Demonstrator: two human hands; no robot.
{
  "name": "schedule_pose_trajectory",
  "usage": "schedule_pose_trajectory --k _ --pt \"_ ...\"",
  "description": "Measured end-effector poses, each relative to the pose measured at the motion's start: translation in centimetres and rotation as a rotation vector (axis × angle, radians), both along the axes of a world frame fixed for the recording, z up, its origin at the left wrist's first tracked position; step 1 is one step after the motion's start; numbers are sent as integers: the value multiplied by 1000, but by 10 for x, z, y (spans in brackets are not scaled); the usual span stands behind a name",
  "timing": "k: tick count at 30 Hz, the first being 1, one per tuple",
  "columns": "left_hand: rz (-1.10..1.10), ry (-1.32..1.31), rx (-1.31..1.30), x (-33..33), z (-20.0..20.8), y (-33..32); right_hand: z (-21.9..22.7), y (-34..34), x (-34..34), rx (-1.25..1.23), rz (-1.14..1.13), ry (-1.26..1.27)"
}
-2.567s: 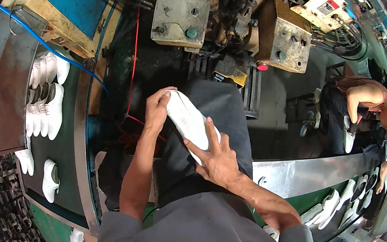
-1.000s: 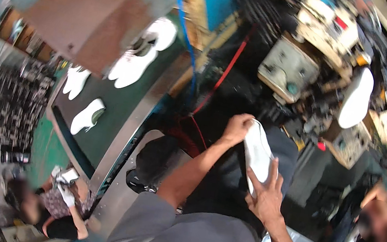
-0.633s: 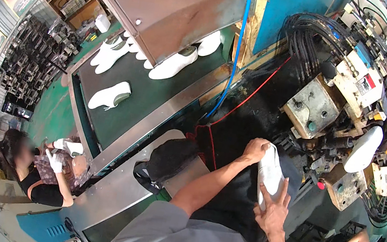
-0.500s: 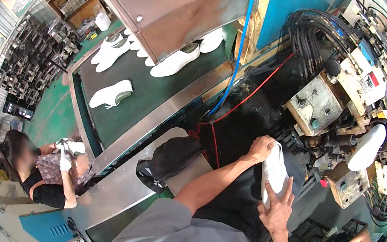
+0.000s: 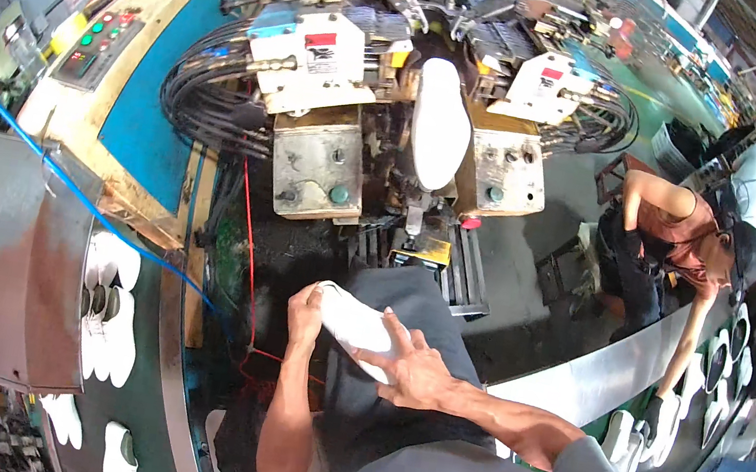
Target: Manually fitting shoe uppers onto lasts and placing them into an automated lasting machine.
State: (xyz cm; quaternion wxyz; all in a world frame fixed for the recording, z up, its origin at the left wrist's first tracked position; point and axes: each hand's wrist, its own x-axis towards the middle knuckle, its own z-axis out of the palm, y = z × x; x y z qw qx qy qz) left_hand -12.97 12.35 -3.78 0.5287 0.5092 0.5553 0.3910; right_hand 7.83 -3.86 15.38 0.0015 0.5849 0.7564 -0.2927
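Head view: the shoe (image 5: 351, 321), white, lies between both hands, over the dark trousers (image 5: 418, 294) and apart from the upright one (image 5: 440, 127) ahead. A firm pinch at one end and an even press at the other should steady it well — hard fingertips could mark the pale surface. The left hand (image 5: 305, 315) is narrow, curled round the left end. The right hand (image 5: 411, 368) is wider — fingers and thumb straddling the right end; its contact underneath is hidden.

Machine labels (image 5: 323, 46), no legible text
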Motion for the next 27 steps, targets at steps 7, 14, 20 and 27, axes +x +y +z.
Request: schedule_pose_trajectory --k 7,14,20,27 --pt "-181 -62 81 69 56 67 -24 -53 55 255 -447 313" --pt "-262 -211 145 166 145 169 -5 -71 124 374 -746 118" --pt "-518 -634 -198 254 167 240 44 -34 164 499 -826 -25" --pt "-559 -668 -109 236 221 216 100 84 192 726 -621 -106"
